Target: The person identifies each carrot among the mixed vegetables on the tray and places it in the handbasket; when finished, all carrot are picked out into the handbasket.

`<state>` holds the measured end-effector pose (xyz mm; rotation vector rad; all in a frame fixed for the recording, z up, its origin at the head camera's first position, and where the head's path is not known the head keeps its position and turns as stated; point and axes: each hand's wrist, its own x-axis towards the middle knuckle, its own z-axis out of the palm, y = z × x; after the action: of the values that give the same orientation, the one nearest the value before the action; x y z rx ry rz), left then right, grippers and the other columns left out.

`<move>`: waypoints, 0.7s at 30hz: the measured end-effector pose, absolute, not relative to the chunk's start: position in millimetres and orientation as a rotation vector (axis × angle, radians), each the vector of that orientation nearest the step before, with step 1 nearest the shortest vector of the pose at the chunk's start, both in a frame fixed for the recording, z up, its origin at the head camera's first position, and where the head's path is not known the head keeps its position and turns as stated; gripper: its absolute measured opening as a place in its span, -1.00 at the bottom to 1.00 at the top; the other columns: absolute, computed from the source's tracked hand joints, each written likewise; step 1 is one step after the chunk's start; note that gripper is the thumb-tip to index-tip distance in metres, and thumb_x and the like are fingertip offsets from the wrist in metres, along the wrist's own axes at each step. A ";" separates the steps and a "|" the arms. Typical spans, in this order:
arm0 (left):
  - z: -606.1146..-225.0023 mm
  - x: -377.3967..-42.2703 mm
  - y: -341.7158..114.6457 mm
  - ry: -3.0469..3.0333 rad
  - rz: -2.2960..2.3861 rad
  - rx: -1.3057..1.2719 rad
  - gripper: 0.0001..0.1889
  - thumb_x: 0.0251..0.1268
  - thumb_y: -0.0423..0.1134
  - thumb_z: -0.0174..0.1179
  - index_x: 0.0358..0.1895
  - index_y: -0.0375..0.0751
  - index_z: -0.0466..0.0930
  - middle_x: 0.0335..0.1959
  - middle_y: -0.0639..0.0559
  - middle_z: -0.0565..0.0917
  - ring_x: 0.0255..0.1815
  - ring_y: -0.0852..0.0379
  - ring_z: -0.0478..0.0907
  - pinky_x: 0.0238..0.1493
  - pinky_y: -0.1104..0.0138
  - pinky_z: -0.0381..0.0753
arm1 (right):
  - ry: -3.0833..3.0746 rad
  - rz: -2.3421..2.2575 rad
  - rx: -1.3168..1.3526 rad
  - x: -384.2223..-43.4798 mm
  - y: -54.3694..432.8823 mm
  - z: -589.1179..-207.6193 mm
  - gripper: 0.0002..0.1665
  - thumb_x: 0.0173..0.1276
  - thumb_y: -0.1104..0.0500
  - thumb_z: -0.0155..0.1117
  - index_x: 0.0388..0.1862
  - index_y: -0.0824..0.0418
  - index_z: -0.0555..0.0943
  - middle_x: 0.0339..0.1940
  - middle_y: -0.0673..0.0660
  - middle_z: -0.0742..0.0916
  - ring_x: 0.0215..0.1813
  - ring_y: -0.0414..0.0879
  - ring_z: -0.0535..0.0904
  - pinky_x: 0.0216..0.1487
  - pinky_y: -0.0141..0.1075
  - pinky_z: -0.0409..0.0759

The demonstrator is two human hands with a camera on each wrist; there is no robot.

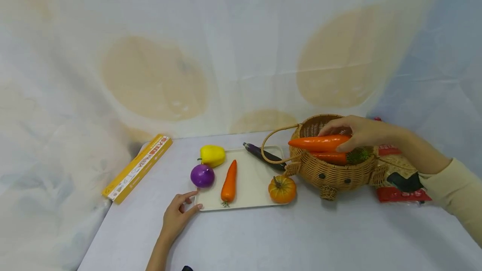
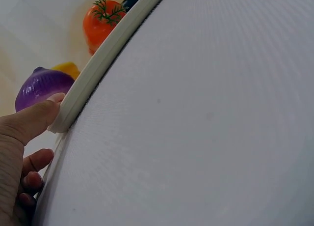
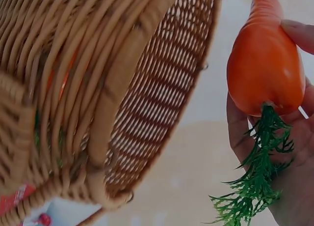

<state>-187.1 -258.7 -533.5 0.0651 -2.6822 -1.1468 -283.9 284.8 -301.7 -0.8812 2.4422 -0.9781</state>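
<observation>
My right hand (image 1: 363, 131) grips a large orange carrot (image 1: 318, 142) by its thick end, above the opening of a wicker basket (image 1: 331, 172) with an animal face. The right wrist view shows green leaves (image 3: 260, 172) hanging from the carrot (image 3: 265, 64) beside the palm. Another carrot (image 1: 331, 158) lies in the basket. At its near left corner, the cream tray (image 1: 252, 179) is held between thumb and forefinger of my left hand (image 1: 177, 216). On the tray are a smaller carrot (image 1: 229, 185), a purple onion (image 1: 202, 176), a yellow pepper (image 1: 212, 156), an eggplant (image 1: 263, 155) and a small pumpkin (image 1: 282, 189).
A yellow pasta box (image 1: 137, 168) lies slanted at the table's left. Behind the right forearm, a red-and-clear food packet (image 1: 399, 193) sits beside the basket. The basket's handle (image 1: 265, 145) leans out over the tray's right side. A patterned cloth hangs behind the table.
</observation>
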 end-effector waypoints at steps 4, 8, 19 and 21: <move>-533.3 -185.5 -260.1 -2.679 -1.161 0.080 -0.54 0.04 -0.01 0.51 0.08 0.20 0.69 -0.29 0.16 0.52 -0.42 0.22 0.29 -0.36 0.40 0.26 | 2.356 -1.016 -0.896 -293.3 294.8 -303.5 -0.44 0.23 0.32 0.39 0.24 0.22 0.53 0.11 0.25 0.63 -0.01 -0.02 0.58 -0.09 -0.26 0.60; -532.8 -184.1 -260.4 -2.671 -1.176 0.084 -0.54 0.04 -0.01 0.51 0.08 0.19 0.69 -0.29 0.15 0.52 -0.42 0.23 0.28 -0.37 0.39 0.25 | 2.314 -1.012 -0.851 -302.6 306.5 -301.9 -0.42 0.23 0.33 0.37 0.26 0.28 0.51 0.04 0.28 0.64 -0.10 -0.04 0.58 -0.16 -0.24 0.61; -534.3 -184.1 -263.0 -2.669 -1.172 0.085 -0.55 0.04 -0.01 0.51 0.08 0.18 0.69 -0.29 0.15 0.52 -0.43 0.24 0.27 -0.38 0.39 0.24 | 2.376 -0.770 -0.763 -334.5 317.0 -288.7 -0.32 0.12 0.37 0.36 0.29 0.35 0.50 0.04 0.23 0.64 -0.10 0.01 0.50 -0.21 -0.17 0.55; -534.9 -184.2 -263.0 -2.671 -1.175 0.097 -0.54 0.03 0.00 0.51 0.08 0.19 0.69 -0.29 0.15 0.53 -0.43 0.24 0.27 -0.38 0.39 0.24 | 2.354 -0.762 -0.738 -339.6 311.8 -288.6 -0.29 0.07 0.41 0.35 0.29 0.36 0.50 0.02 0.24 0.65 -0.13 0.00 0.49 -0.24 -0.18 0.54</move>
<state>-184.2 -263.0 -534.9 0.0966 -2.6708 -1.1746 -339.6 311.8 -288.6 -0.7376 2.3540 -0.7619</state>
